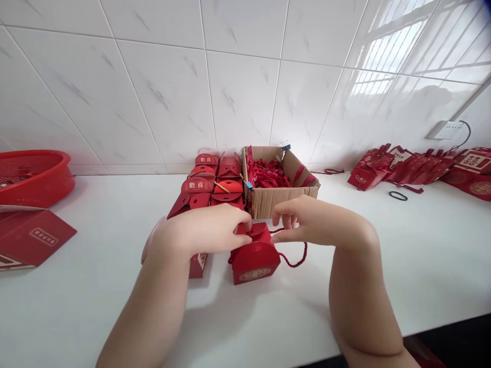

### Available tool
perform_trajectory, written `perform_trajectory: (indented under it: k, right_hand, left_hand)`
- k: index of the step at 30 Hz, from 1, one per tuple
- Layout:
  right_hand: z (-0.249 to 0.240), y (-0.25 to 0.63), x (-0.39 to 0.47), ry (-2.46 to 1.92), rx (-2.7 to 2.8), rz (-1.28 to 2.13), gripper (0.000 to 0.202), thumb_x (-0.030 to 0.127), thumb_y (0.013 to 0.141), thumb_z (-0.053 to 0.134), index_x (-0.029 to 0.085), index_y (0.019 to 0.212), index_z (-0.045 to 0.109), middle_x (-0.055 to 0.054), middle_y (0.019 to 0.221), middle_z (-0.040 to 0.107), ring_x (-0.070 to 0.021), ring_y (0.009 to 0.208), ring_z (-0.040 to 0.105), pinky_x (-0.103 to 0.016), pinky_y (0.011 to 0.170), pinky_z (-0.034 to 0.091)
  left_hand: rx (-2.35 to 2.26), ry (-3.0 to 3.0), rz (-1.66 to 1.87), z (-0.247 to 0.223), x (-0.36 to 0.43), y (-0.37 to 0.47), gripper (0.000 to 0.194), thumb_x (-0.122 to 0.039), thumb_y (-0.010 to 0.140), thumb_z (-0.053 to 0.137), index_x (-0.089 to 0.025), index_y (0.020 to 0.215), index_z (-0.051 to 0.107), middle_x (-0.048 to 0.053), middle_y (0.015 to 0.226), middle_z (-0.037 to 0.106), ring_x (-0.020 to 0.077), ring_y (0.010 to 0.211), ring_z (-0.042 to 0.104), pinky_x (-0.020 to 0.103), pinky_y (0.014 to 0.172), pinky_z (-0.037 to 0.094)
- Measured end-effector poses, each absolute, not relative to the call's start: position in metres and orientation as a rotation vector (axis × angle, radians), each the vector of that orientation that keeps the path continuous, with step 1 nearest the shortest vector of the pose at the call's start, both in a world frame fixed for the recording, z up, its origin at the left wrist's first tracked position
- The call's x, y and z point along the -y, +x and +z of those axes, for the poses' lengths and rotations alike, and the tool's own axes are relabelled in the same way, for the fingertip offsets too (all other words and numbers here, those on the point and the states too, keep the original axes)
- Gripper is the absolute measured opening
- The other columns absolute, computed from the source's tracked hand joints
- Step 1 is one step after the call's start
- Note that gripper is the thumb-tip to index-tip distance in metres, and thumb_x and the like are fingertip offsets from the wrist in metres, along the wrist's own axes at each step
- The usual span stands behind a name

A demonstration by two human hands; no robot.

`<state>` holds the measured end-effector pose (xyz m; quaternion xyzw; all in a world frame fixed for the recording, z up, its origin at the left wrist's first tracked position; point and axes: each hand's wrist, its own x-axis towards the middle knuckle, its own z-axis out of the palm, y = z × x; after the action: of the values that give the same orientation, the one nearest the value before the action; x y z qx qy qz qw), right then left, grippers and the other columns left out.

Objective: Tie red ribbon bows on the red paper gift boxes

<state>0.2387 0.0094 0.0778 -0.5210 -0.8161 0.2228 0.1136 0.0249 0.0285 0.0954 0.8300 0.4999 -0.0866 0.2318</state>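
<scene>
A small red gift box (256, 263) with a gold emblem on its front stands on the white counter, its curved top flaps folded inward. A twisted red cord (301, 263) loops out from its right side. My left hand (220, 228) is at the box's upper left, thumb and fingers bent but apart, the fingertips by the top flaps; whether they touch is hard to tell. On the other side, my right hand (303, 221) hovers by the upper right edge, fingers curled and spaced apart, nothing seen in them.
Behind stands a cardboard carton (286, 199) of red ribbons (268, 176), with clips on its rim. Several red boxes (197, 186) are packed to its left. A red basket (57, 176) and larger red box (42, 235) lie far left; more red boxes (368, 171) line the right wall.
</scene>
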Motion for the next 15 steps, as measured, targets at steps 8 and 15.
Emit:
perform_trajectory:
  k: [8, 15]
  right_hand:
    - [0.081, 0.267, -0.014, -1.610, 2.388, 0.689, 0.025, 0.044, 0.070, 0.067, 0.022, 0.061, 0.065, -0.003, 0.063, 0.062, -0.0146, 0.054, 0.052, -0.026, 0.042, 0.031]
    - [0.083, 0.289, -0.018, -1.645, 2.280, 0.608, 0.024, 0.045, 0.071, 0.067, 0.023, 0.063, 0.071, -0.003, 0.064, 0.064, -0.0144, 0.053, 0.052, -0.027, 0.044, 0.034]
  left_hand:
    - [-1.421, 2.278, -0.403, 0.078, -0.047, 0.037, 0.019, -0.040, 0.069, 0.053, -0.022, 0.065, 0.053, 0.004, 0.068, 0.060, 0.0177, 0.051, 0.048, 0.029, 0.045, 0.029]
    - [-1.722, 2.182, -0.226, 0.090, -0.044, 0.011, 0.030, -0.050, 0.072, 0.053, -0.021, 0.061, 0.052, 0.004, 0.064, 0.057, 0.0156, 0.046, 0.044, 0.030, 0.046, 0.028]
